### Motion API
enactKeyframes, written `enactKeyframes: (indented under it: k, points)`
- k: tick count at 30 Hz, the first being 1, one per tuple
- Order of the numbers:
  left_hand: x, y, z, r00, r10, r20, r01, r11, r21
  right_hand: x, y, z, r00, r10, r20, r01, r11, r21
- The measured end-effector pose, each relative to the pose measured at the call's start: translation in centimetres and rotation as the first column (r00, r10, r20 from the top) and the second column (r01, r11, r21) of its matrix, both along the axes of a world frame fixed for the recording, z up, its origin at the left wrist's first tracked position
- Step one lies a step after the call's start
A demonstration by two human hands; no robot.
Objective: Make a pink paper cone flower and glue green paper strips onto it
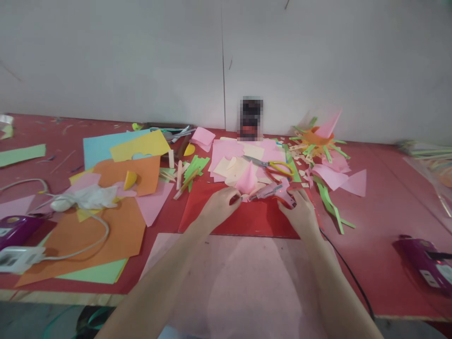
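Pink paper cone (247,180) between the hands: shaped, base apparently unfinished; gluing judged partway. Orange-and-green paper piece (319,136) beyond the right hand (301,212) looks further along. Left hand (223,203): fingertips pinched at the cone's lower edge. Right: curled around glue gun (273,189), nozzle near cone's base.

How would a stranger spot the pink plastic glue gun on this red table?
On the red tabletop, find the glossy, flat red sheet in front of the person. Over its right side, the right hand holds a pink plastic glue gun. Unlike the pointed pink paper shape beside it, it has a dark tip.
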State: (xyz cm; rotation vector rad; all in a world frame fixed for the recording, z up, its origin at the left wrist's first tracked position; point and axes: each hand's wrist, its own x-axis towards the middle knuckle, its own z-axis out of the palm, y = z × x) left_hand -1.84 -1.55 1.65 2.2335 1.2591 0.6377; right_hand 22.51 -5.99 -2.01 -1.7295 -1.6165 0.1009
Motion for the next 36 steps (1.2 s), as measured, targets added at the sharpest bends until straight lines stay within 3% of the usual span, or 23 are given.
enactKeyframes:
  k: [14, 23, 36]
  points:
    - [0.02, 0.02, -0.09, 1.000, -0.002, -0.011, 0.002, 1.000, 0.007, 0.29, -0.07, 0.17, 1.000, -0.009, -0.006, 0.009, 1.000, 0.016]
    - [0.03, -0.01, -0.01, 1.000, 0.005, -0.019, -0.005, 1.000, 0.001, 0.46, -0.04, 0.16, 0.995, -0.103, 0.009, 0.102, 0.994, 0.028]
    - [0.12, -0.04, 0.05, 1.000, -0.001, -0.030, 0.001, 1.000, -0.008, 0.70, -0.08, 0.18, 0.992, -0.128, -0.005, 0.128, 0.992, -0.003]
